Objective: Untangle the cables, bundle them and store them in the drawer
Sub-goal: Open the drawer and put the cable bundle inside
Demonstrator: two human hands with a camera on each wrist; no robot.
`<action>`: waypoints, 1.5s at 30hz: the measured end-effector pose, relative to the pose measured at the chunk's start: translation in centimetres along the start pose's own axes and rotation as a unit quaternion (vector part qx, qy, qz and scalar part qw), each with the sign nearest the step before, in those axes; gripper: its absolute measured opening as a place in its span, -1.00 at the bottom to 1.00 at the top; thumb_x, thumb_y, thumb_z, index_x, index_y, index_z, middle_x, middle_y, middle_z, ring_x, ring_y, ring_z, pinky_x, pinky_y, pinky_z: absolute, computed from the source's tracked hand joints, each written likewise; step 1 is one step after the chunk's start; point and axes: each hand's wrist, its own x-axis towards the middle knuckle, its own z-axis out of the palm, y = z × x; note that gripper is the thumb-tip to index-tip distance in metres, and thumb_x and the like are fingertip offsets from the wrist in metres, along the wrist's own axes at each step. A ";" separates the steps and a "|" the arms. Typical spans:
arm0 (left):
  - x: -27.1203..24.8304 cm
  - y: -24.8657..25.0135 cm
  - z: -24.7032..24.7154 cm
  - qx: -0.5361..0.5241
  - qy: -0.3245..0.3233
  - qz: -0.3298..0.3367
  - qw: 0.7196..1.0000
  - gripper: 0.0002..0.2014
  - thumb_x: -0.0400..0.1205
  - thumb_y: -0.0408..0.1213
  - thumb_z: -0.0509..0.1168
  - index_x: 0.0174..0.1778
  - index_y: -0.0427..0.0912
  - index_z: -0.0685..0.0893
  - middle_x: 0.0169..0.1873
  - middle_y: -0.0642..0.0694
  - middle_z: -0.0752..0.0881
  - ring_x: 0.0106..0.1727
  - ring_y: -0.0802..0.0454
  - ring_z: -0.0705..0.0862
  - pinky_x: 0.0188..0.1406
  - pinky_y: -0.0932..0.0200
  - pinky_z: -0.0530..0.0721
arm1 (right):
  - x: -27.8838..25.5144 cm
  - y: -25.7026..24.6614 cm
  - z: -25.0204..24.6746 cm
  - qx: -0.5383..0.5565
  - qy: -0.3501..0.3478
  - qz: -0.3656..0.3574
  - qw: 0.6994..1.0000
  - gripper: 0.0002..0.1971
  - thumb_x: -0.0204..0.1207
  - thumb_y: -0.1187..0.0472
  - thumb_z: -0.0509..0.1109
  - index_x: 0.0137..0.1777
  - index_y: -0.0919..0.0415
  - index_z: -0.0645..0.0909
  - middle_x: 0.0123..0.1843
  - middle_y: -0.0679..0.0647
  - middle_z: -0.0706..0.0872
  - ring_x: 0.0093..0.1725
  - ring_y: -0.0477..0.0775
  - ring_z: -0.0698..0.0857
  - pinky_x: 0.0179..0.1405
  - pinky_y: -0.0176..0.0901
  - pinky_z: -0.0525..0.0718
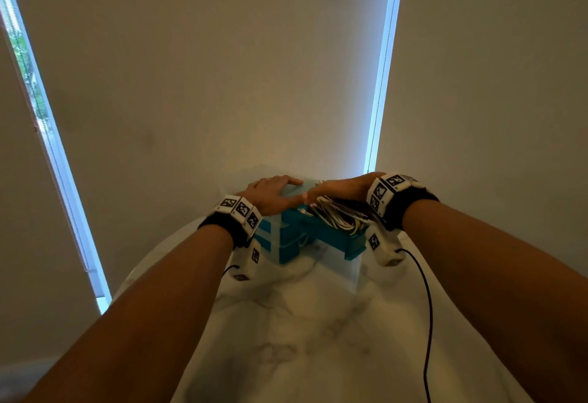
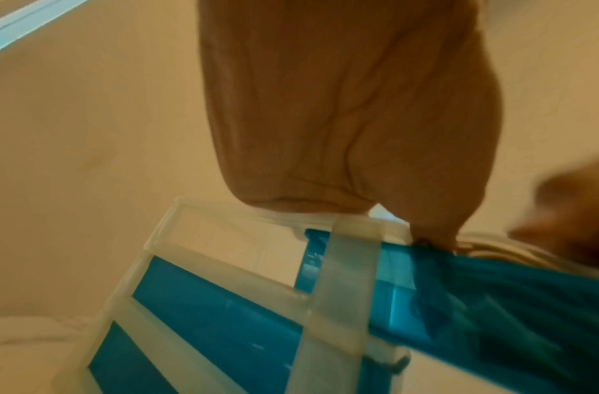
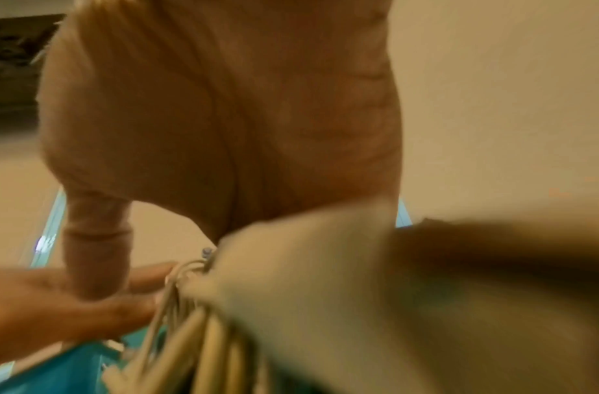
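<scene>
A small drawer unit (image 1: 270,239) with a translucent frame (image 2: 345,280) and teal drawers stands at the far end of the marble table. Its top drawer (image 1: 334,239) is pulled out toward me and to the right. A bundle of white cables (image 1: 334,215) lies in it. My left hand (image 1: 273,192) rests flat on the unit's top, fingers straight. My right hand (image 1: 340,189) lies palm down over the cables (image 3: 190,346), pressing on them; its fingertips almost meet the left hand. The right wrist view is blurred, and the right fingers are hidden there.
The marble table (image 1: 302,339) has a rounded edge at the left. Beige roller blinds hang close behind the unit, with bright window gaps at left and right. A thin black wire (image 1: 428,307) hangs from my right wrist camera over the table.
</scene>
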 end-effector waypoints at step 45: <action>0.0 2.9 1.0 0.061 0.058 -0.070 0.994 -0.20 0.67 0.55 0.10 0.76 0.19 0.36 0.80 -0.14 0.32 0.77 -0.30 0.29 0.71 -0.37 0.22 | 4.4 2.1 0.3 -0.100 0.339 -0.097 0.930 -0.80 0.55 0.17 0.69 0.10 0.27 0.93 -0.01 0.19 0.92 -0.05 0.16 0.87 0.11 0.06 0.91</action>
